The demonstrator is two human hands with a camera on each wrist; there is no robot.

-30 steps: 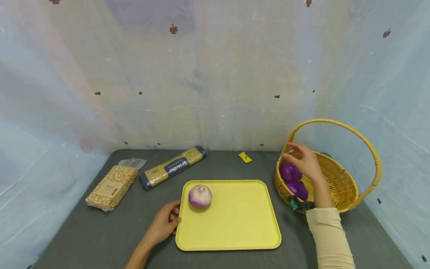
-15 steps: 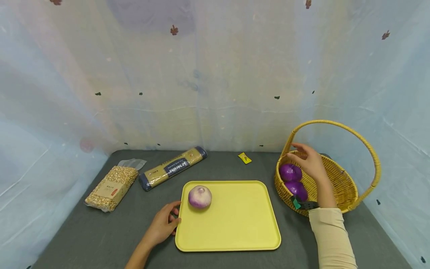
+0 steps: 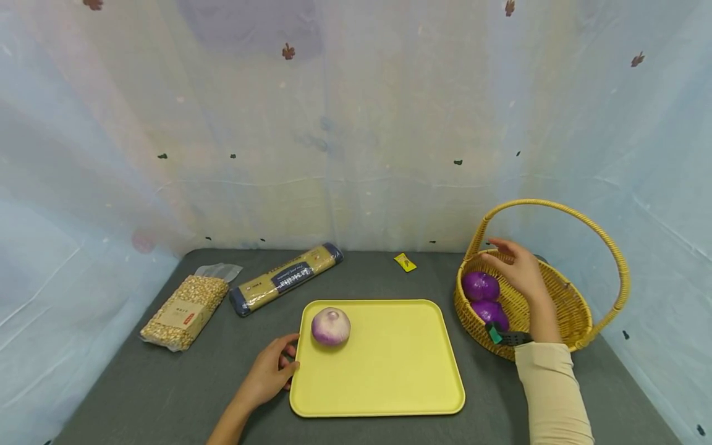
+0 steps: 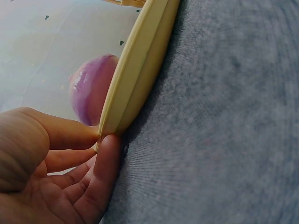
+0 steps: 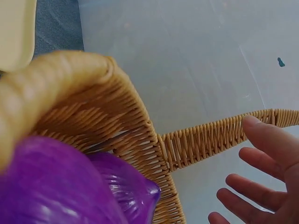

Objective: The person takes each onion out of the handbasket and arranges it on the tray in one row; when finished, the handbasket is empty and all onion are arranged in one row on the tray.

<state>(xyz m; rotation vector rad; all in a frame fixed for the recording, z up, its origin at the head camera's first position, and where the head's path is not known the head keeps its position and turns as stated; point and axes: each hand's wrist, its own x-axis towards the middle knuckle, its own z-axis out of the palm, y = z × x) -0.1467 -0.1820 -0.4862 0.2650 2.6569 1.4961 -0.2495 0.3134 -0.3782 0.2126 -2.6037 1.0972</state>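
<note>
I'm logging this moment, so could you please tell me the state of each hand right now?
Left hand: closed, pinching the edge of the yellow tray.
Right hand: open, holding nothing, over the wicker basket.

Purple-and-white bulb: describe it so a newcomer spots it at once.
On the grey table, find the flat yellow tray in the middle. Near its far left corner sits the round bulb, the only thing on it. Its whitish top sets it apart from the two all-purple onions in the wicker basket to the right.
</note>
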